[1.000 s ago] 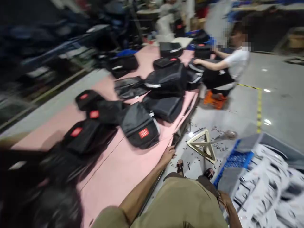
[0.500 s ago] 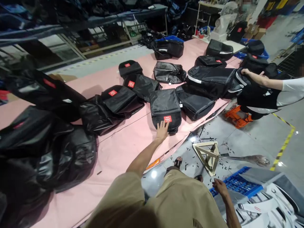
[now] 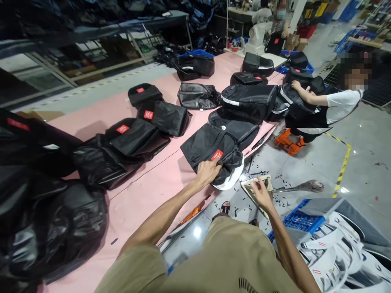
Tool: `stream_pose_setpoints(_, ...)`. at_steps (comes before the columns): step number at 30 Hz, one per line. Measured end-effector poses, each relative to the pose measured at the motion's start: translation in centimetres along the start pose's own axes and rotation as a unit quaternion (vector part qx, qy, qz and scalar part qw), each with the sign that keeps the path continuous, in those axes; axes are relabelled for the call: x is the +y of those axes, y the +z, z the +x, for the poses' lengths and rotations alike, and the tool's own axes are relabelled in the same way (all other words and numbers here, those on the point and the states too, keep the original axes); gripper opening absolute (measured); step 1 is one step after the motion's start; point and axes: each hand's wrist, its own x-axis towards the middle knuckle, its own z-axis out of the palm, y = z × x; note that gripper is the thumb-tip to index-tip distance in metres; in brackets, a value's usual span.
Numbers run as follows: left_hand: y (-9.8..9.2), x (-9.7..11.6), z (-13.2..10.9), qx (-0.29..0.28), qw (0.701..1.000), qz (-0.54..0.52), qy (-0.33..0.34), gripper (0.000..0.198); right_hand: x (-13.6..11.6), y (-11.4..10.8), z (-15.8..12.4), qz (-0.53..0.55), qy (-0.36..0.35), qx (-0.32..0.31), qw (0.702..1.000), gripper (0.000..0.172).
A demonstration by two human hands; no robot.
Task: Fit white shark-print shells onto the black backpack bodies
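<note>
My left hand [image 3: 208, 172] grips the front edge of a black bag [image 3: 207, 142] with a red label on the pink-covered table [image 3: 143, 219]. The bag is turned askew at the table's edge, and white material [image 3: 230, 179] shows along its near side. Off the edge and apart from the bag, my right hand [image 3: 262, 195] is raised with fingers apart and nothing in it. Behind it on the floor is a triangular cream frame [image 3: 251, 188], partly hidden by that hand. Another black bag [image 3: 235, 126] lies against the far side of the gripped one.
Several black bags [image 3: 136, 140] are spread over the table. At the right, a co-worker [image 3: 339, 106] handles a black bag beside an orange stool [image 3: 288, 142]. A blue crate [image 3: 305, 219] and white bags [image 3: 339, 252] stand close on my right. Dark scraps litter the floor.
My left hand has gone from lying flat on the bag to gripping its edge. The bag has turned and white material now shows. My right hand has risen towards the bag.
</note>
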Motion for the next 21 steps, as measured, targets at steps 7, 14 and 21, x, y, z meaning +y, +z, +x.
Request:
stream_pose_setpoints(7,-7.5,-0.7,-6.3,0.082,0.977,-0.183,-0.072,0.037,-10.4,2.8,-1.1,-0.170,-0.087,-0.007,0.982,0.071)
stream_pose_setpoints(14,-7.0,-7.5,-2.6,0.159,0.955,-0.194,-0.158,0.041,-3.3,-1.4,2.0,-0.125,0.064,-0.033,0.989,0.070)
stream_pose_setpoints(21,-8.5,-7.0,1.7,0.140,0.980,-0.110,-0.087,0.036,0.5,-4.5,2.5,-0.209,0.040,0.030,0.977,0.080)
